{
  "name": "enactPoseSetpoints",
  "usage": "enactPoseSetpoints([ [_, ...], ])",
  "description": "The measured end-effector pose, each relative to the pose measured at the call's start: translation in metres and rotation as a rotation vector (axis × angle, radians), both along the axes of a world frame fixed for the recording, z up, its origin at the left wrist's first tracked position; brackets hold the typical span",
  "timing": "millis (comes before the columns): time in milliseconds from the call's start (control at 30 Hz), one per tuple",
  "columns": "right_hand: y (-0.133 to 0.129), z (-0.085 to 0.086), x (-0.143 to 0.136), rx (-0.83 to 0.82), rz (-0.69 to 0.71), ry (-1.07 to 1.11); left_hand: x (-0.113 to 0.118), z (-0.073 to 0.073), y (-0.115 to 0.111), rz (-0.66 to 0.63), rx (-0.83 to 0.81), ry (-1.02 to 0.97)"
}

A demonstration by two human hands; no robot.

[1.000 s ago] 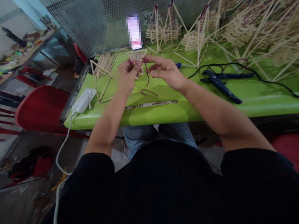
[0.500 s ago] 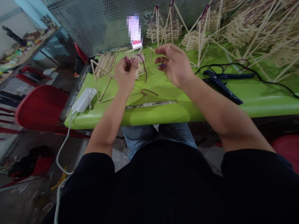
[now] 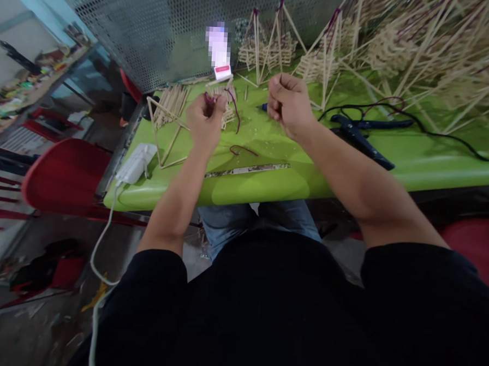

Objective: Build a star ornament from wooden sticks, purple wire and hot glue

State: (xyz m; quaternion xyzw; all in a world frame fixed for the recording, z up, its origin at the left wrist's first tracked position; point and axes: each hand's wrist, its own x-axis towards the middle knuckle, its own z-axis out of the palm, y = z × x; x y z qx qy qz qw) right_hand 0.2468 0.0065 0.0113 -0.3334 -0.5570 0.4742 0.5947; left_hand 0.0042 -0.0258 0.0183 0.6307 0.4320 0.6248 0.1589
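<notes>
My left hand (image 3: 206, 117) is closed in a pinch on a dark purple cord (image 3: 237, 110), whose loose end hangs down to the right. Just behind the fingers sits a small lattice of stacked wooden sticks (image 3: 229, 114); whether the hand touches it I cannot tell. My right hand (image 3: 289, 104) is curled closed above the table, apart from the left. What its fingers hold, if anything, is hidden. A slim blue tool with a dark tip (image 3: 263, 106) shows beside its lower fingers, partly covered by them. Another short purple cord (image 3: 243, 149) lies curved on the table in front.
A glue gun (image 3: 364, 136) with black cable lies right on the green table (image 3: 260, 186). Several stick baskets (image 3: 402, 55) crowd the back right. Loose sticks (image 3: 171, 105), a stick frame (image 3: 160, 140) and a white power strip (image 3: 137, 163) are left; a lit phone (image 3: 221, 50) leans behind.
My right hand has gone from spread fingers to a closed curl and shifted slightly right, uncovering more of the blue tool's tip. My left hand has stayed in its pinch.
</notes>
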Motion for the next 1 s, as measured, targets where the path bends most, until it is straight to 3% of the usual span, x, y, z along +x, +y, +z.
enactPoseSetpoints([
  [367,-0.013,0.004,-0.002,0.005,0.104,-0.066,-0.004,-0.013,0.011,0.105,0.086,0.013],
  [567,-0.022,0.009,0.000,-0.014,0.145,-0.082,-0.003,-0.012,0.009,0.095,0.076,0.011],
  [800,-0.016,0.007,0.004,0.033,0.062,-0.121,-0.003,-0.013,0.011,0.065,0.059,-0.003],
  [1000,-0.014,0.004,-0.002,-0.009,0.172,-0.084,-0.001,-0.011,0.011,0.056,0.050,0.002],
])
